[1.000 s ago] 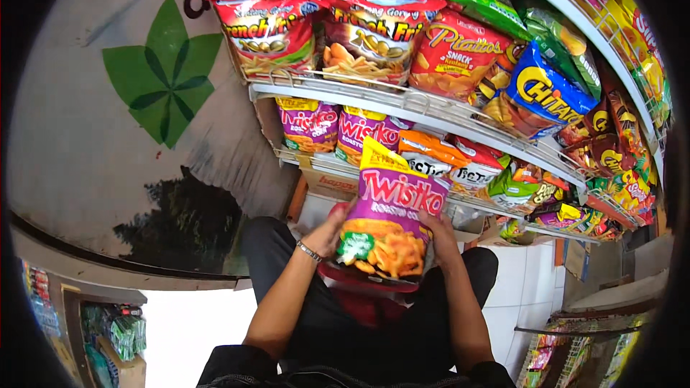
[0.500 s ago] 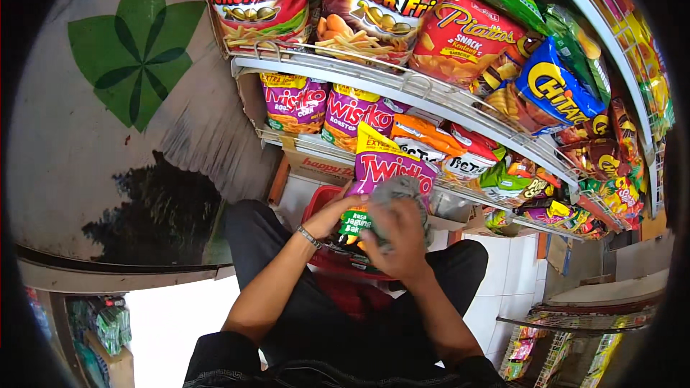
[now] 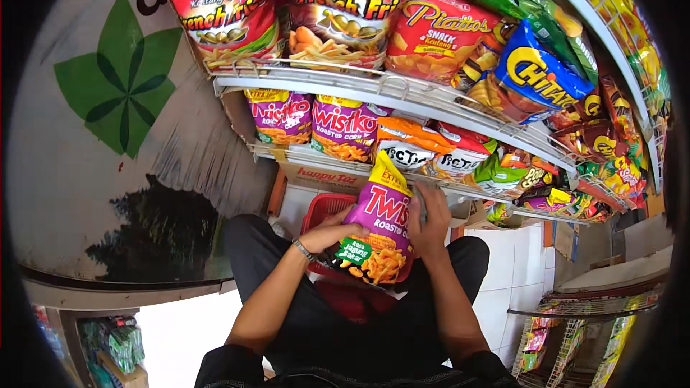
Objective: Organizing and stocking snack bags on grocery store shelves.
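As the left hand [image 3: 329, 236] clamps the purple snack bag [image 3: 381, 226] over the red basket [image 3: 321, 208], toward its right edge, whether the half-curled right hand [image 3: 430, 230] holds anything is unclear; wiping seems underway, next needing steady support.

We locate large white lettering across the held purple-and-yellow foil snack bag [image 3: 379, 226], a smaller white line beneath it, and white words on its green label [image 3: 353, 250]. Two matching purple-and-yellow bags [image 3: 343, 128] on the lower shelf repeat the white lettering. Above, we note pale script over heavier dark lettering on two glossy red pillow bags [image 3: 345, 18], and large yellow letters on the blue foil bag [image 3: 535, 72]. The brown cardboard carton [image 3: 327, 177] carries red lettering; dark letters adjoin the green leaf emblem [image 3: 118, 75] on the grey panel [image 3: 43, 136].
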{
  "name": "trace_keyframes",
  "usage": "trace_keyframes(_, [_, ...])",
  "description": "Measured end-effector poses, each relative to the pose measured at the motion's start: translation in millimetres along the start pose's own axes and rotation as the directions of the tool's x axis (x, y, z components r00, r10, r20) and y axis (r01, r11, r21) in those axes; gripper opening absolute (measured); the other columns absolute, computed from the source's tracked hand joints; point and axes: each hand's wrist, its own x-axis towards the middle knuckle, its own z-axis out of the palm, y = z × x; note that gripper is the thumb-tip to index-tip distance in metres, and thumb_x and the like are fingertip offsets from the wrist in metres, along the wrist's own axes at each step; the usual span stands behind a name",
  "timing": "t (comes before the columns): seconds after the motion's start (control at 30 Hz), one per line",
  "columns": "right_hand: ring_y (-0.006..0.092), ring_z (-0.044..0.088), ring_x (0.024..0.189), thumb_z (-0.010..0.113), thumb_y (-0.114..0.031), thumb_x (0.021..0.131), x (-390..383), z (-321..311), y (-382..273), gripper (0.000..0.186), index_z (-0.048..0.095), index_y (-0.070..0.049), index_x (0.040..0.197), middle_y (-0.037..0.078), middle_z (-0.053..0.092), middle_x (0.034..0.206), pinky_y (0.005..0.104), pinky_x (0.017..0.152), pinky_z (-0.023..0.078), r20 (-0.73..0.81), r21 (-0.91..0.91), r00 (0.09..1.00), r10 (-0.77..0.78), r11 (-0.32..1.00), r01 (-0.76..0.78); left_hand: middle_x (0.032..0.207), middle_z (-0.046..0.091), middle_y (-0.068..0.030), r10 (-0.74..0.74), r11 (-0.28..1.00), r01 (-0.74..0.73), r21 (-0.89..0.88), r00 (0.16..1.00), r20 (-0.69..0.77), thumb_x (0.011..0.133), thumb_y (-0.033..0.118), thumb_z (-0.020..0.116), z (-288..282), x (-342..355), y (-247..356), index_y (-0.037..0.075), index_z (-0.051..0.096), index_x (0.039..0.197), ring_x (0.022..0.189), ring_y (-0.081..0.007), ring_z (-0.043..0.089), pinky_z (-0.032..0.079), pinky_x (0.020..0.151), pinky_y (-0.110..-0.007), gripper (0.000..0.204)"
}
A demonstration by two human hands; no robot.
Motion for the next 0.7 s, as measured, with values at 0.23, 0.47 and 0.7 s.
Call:
trace_keyframes(0.23, [0.0386, 0.049, 0.125, 0.069, -0.017, 0.08, -11, 1, -87, 0.038, 0.065, -0.003, 0.116, 0.021, 0.056, 0.127, 0.0476, 0.105, 0.038, 0.197, 0.243, 0.94, -0.28, 0.942, 0.229, 0.134, 0.054, -0.0058, 0.125, 0.967, -0.152, 0.206, 0.983, 0.136, 0.094, 0.034, 0.059, -33, 18, -41, 0.002, 0.043, 0.142, 0.121, -0.0172, 0.05, 0.04, 0.104, -0.033, 0.06])
trace_keyframes(0.47, [0.0368, 0.052, 0.124, 0.07, -0.014, 0.079, 8, 4, -44, 0.037, 0.065, -0.005, 0.114, 0.016, 0.061, 0.124, 0.0501, 0.106, 0.036, 0.113, -0.003, 0.947, -0.302, 0.953, 0.304, 0.124, 0.061, -0.0076, -0.007, 0.988, -0.005, 0.151, 0.997, 0.077, 0.085, 0.019, 0.075, -5, -16, 8, 0.001, 0.045, 0.139, 0.111, -0.0153, 0.059, 0.048, 0.095, -0.03, 0.064])
trace_keyframes(0.7, [0.037, 0.06, 0.088, 0.068, -0.009, 0.081, -8, 7, 16, 0.027, 0.061, 0.003, 0.104, 0.02, 0.062, 0.096, 0.0421, 0.078, 0.047, -0.205, 0.023, 0.979, 0.011, 1.0, -0.007, 0.124, 0.063, -0.011, -0.03, 0.999, 0.032, -0.044, 0.999, 0.035, 0.089, 0.022, 0.069, -7, -20, 9, -0.002, 0.05, 0.133, 0.11, -0.0174, 0.062, 0.049, 0.096, -0.032, 0.054])
